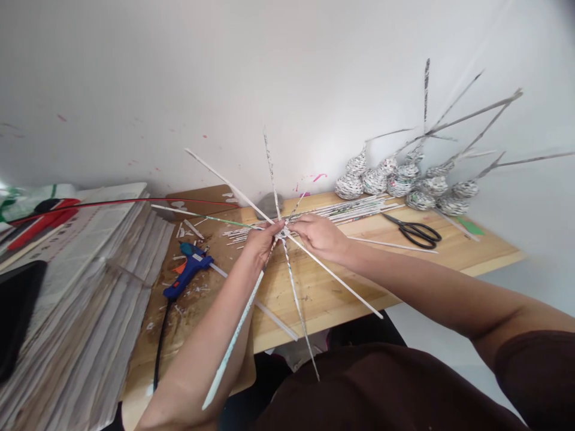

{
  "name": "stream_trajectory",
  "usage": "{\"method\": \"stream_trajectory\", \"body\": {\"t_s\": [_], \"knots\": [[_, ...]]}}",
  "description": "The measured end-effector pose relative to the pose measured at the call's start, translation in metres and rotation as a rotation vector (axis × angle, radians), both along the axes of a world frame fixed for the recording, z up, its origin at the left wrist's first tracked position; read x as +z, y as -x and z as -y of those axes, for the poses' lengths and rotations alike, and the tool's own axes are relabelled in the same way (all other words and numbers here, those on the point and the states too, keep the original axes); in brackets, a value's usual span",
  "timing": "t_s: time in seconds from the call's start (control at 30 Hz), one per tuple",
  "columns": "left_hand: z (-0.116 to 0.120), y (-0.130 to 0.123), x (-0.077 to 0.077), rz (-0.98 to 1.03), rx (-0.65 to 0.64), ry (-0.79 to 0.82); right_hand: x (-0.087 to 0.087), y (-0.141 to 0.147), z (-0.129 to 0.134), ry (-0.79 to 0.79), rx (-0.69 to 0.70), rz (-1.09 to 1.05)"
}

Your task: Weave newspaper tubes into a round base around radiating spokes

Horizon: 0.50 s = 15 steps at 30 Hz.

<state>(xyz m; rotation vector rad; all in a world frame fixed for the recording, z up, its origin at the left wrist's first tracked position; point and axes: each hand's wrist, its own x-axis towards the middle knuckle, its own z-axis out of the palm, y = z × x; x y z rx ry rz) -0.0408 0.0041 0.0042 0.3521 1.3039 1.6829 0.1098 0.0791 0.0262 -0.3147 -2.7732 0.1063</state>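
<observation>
Held over the middle of the wooden table is a star-shaped frame of rolled newspaper sticks [294,281], its long spokes spreading out in all directions from a small woven centre. My left hand [265,239] pinches the frame at the left of that centre, thumb on top. On the other side, the fingers of my right hand [314,233] are closed at the centre too, pressed on the paper sticks. Exactly which stick my right fingers grip is hidden. Behind and below the hands lies a bundle of loose paper sticks [345,209].
Black scissors [415,233] lie right of the bundle. Several woven paper gourds [404,179] with long protruding sticks stand against the wall. On the left are a blue glue gun [188,274] with its cord, paper scraps and a tall newspaper stack [99,281]. A wooden table [359,281] carries these.
</observation>
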Motion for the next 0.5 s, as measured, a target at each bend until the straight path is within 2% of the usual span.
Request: {"method": "stream_trajectory", "body": {"t_s": [0.13,0.27,0.33,0.4,0.5], "knots": [[0.0,0.001,-0.005,-0.048,-0.006,-0.014,-0.002,-0.001,0.003,0.116,-0.01,-0.117],[-0.001,0.001,-0.006,-0.071,0.031,-0.01,-0.004,-0.002,0.003,0.333,-0.151,-0.186],[-0.001,0.0,-0.005,-0.076,0.019,-0.025,-0.002,-0.004,0.002,0.372,-0.213,-0.183],[-0.001,-0.001,-0.005,-0.095,0.008,-0.039,0.002,-0.007,0.002,0.301,-0.231,-0.148],[0.0,-0.002,-0.005,-0.125,0.007,-0.047,0.008,-0.011,0.007,0.082,-0.201,-0.083]]}}
